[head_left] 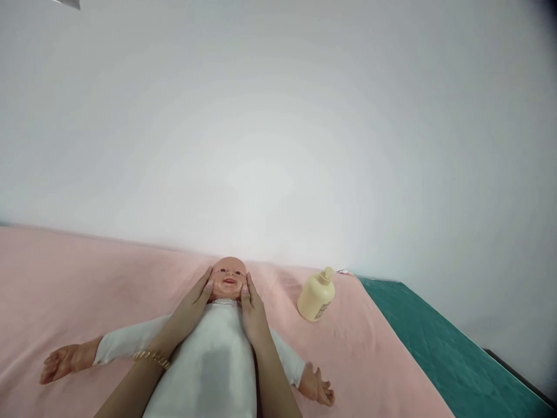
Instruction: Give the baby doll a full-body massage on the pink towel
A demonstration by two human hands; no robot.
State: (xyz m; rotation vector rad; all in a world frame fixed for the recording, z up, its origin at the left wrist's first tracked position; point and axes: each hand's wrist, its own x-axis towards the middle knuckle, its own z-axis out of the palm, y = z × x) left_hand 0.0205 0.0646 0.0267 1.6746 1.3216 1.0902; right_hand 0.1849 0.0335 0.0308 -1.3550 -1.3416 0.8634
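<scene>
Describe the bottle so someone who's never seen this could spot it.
A pink blanket covers most of the surface, with a doll lying on its back in the middle. Right of the doll's head in the view, near the green sheet, is the bottle: cream-yellow, squat, with a pump top, the only container there.

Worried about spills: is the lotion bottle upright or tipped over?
Upright, it seems: the bottle stands on its base on the pink blanket, pump uppermost.

Doll [217, 348] in white; blanket [87, 278] pink; bottle [316, 297] cream; mattress [435, 348] teal; wall [278, 116] white.
</scene>
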